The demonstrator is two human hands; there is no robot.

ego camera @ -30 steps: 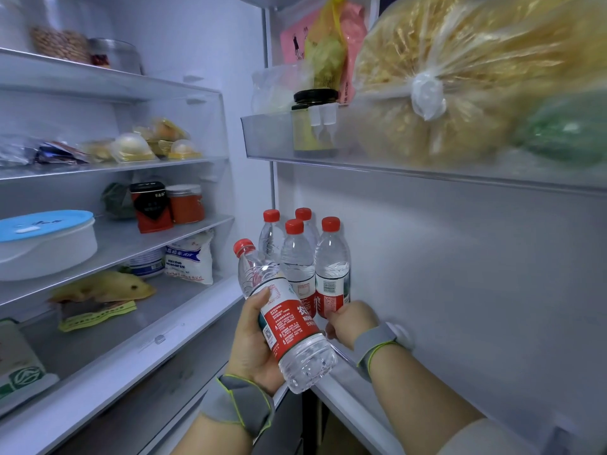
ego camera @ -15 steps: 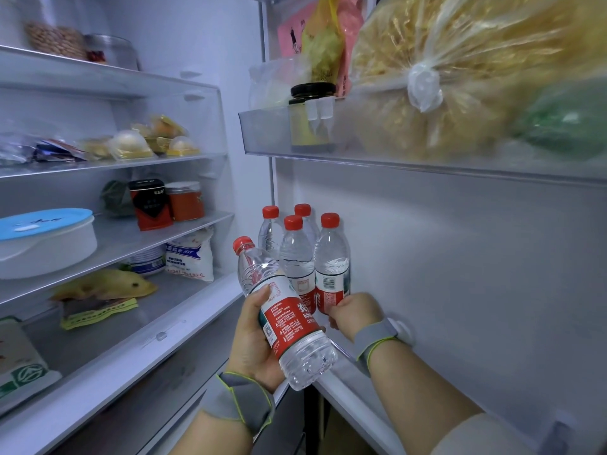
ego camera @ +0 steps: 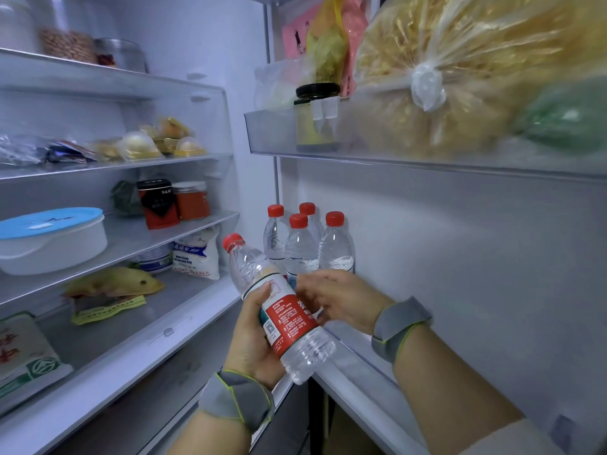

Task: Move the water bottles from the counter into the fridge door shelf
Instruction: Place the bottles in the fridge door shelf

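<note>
now the left hand [ego camera: 254, 336] grips a red-capped water bottle [ego camera: 279, 310] around its label, tilted with the cap toward eleven o'clock. the right hand [ego camera: 338, 300] – fingers loosely open – touches the bottle's label from three o'clock. four more bottles [ego camera: 303, 244] stand upright in the fridge door shelf [ego camera: 358, 366] – at twelve o'clock, just behind both hands.

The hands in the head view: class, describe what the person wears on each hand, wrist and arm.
Both hands are bare: no gloves or rings show. The left hand has a grey fabric wristband edged in yellow-green. The right hand has a matching grey band with the same bright edging. Both forearms are bare; a pale sleeve shows only at the right arm's lower edge.
</note>
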